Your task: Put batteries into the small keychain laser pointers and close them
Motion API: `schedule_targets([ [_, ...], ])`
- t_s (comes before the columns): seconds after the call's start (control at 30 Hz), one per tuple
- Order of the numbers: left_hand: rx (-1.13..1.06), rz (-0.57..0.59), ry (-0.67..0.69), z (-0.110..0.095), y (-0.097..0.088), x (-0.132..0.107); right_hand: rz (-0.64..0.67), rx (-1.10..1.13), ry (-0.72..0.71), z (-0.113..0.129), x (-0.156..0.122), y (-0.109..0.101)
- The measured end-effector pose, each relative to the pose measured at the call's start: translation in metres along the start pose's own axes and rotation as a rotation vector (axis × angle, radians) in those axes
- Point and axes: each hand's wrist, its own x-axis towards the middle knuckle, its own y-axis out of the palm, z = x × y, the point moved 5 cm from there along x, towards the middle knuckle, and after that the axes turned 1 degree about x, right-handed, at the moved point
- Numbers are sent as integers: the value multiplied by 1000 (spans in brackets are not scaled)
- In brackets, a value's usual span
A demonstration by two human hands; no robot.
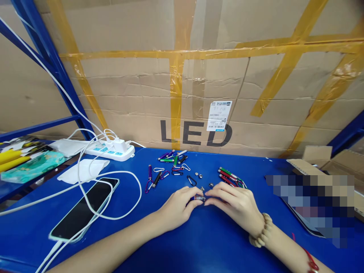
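Over the blue table, my left hand [178, 204] pinches a small cylinder, which looks like a mini flashlight part [198, 198], dark with a silvery end, between thumb and fingers. My right hand [233, 203] closes thumb and fingertips at the silvery end; any smaller piece there is hidden. Just beyond the fingertips lie small metal pieces [211, 185] and round button cells [200, 176]. A black carabiner [191, 180] rests past my left hand. Green and red mini flashlights [227, 176] lie behind my right hand.
Purple, black and green mini flashlights with carabiners [173, 159] spread at the back. To the left are a phone [85, 208], looping white cables [139, 189] and a power strip [113, 152]. A cardboard box [317, 153] stands right; a large taped carton [136, 91] walls the back.
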Motion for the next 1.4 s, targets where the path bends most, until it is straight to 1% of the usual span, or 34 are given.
schedule_targets([
  [0.17, -59, -1, -56, 5, 1, 2, -47, -138, -140, 8, 0, -4],
  [0.37, -95, -20, -81, 4, -1, 2, -55, -188, -205, 11, 0, -4],
  [0.53, -76, -1, -42, 0, 1, 0, -82, -179, -221, 12, -1, -5],
  [0.63, -54, 12, -36, 0, 1, -1, -82, -154, -212, 12, -2, -6],
  [0.7, -52, 31, -35, 0, 2, -2, -65, -117, -179, 10, -2, -6],
  [0.83, -38, 88, -26, -4, 6, -7, 12, 71, -72, 2, -2, -1],
  [0.93, -43, 97, -27, -8, 9, -8, 60, 177, -38, -2, -3, 5],
  [1.03, -84, 33, -74, -5, 8, -5, 66, 156, 5, -3, -3, 9],
  [1.17, -119, -82, -165, 8, 4, 2, 107, 100, 139, -6, -3, 17],
  [1.23, -136, -137, -205, 14, 0, 4, 82, 93, 191, -6, -4, 17],
  [1.3, -171, -188, -243, 18, -3, 6, 65, 137, 212, 0, -3, 14],
  [1.37, -216, -232, -274, 21, -5, 5, 133, 254, 179, 13, -1, 15],
  [1.4, -236, -251, -282, 21, -6, 5, 205, 326, 142, 23, 0, 16],
])
